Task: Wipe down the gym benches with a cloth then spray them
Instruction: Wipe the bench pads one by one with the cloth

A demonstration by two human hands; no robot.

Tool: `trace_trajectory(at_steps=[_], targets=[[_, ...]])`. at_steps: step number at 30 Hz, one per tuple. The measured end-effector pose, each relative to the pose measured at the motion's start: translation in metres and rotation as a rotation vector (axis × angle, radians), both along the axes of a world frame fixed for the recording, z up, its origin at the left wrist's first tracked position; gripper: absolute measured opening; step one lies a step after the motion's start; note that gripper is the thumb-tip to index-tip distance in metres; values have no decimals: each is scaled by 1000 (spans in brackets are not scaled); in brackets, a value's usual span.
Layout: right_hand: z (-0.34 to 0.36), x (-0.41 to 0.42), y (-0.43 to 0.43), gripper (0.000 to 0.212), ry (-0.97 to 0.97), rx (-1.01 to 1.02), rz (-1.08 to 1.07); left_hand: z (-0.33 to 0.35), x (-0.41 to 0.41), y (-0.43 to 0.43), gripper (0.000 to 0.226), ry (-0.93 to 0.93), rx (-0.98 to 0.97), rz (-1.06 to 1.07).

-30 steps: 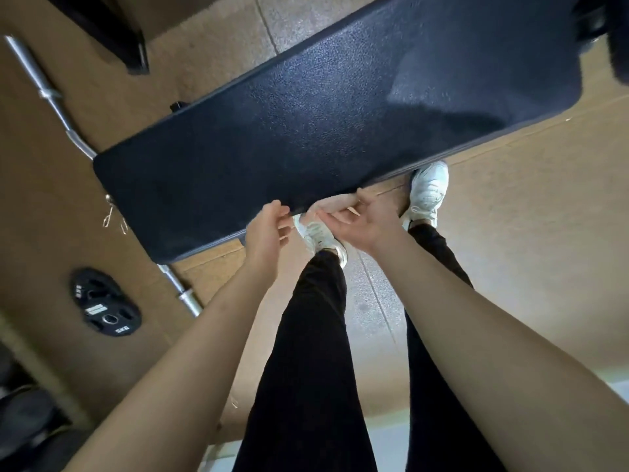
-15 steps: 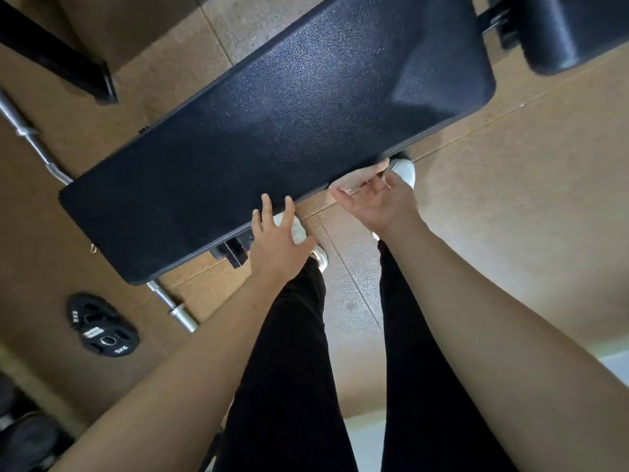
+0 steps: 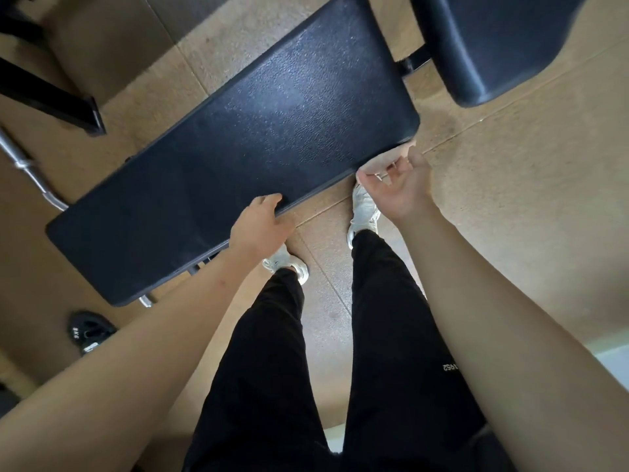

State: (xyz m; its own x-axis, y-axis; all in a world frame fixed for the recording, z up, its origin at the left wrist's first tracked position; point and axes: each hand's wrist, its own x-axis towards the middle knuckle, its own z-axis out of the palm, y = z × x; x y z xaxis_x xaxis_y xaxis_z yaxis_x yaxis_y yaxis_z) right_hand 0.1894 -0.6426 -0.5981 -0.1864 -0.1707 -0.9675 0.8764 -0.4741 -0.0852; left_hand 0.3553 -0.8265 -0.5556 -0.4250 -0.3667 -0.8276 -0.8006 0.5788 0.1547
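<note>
A long black padded gym bench [image 3: 238,148] runs diagonally across the view in front of me. My right hand [image 3: 398,189] pinches a small pale cloth [image 3: 388,158] against the bench's near edge, close to its right corner. My left hand [image 3: 258,226] rests on the near edge further left, fingers curled over the rim of the pad. A second black bench pad [image 3: 493,46] lies at the top right. No spray bottle is in view.
My legs in black trousers and white shoes [image 3: 364,206] stand on tan rubber floor tiles just before the bench. A steel barbell [image 3: 30,168] lies on the floor at the left, a black weight plate [image 3: 86,332] lower left, a black frame foot [image 3: 51,100] upper left.
My right hand has slid the cloth rightward along the bench's near edge toward the corner. My left hand let go of the cloth and now curls over the bench edge.
</note>
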Motion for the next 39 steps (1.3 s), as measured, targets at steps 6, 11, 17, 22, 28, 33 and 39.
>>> trace_trajectory(at_steps=[6,11,17,22,28,33,39], targets=[[-9,-36,19,53,55,67,87,-1,-79,39,67,231,95,-157],[-2,-63,29,42,195,120,296,-19,-120,44,91,162,-132,-307],[-9,-95,28,47,448,272,813,-34,-130,40,98,107,-180,-356],[-15,-117,13,55,674,294,1157,-34,-125,31,96,137,-204,-408],[-13,-144,-28,22,903,301,1449,-33,-125,7,85,188,-146,-396],[-21,-150,-46,86,954,341,1520,-29,-126,-9,83,250,-116,-384],[-24,-156,-73,85,1069,461,1593,-28,-128,-33,81,287,-180,-297]])
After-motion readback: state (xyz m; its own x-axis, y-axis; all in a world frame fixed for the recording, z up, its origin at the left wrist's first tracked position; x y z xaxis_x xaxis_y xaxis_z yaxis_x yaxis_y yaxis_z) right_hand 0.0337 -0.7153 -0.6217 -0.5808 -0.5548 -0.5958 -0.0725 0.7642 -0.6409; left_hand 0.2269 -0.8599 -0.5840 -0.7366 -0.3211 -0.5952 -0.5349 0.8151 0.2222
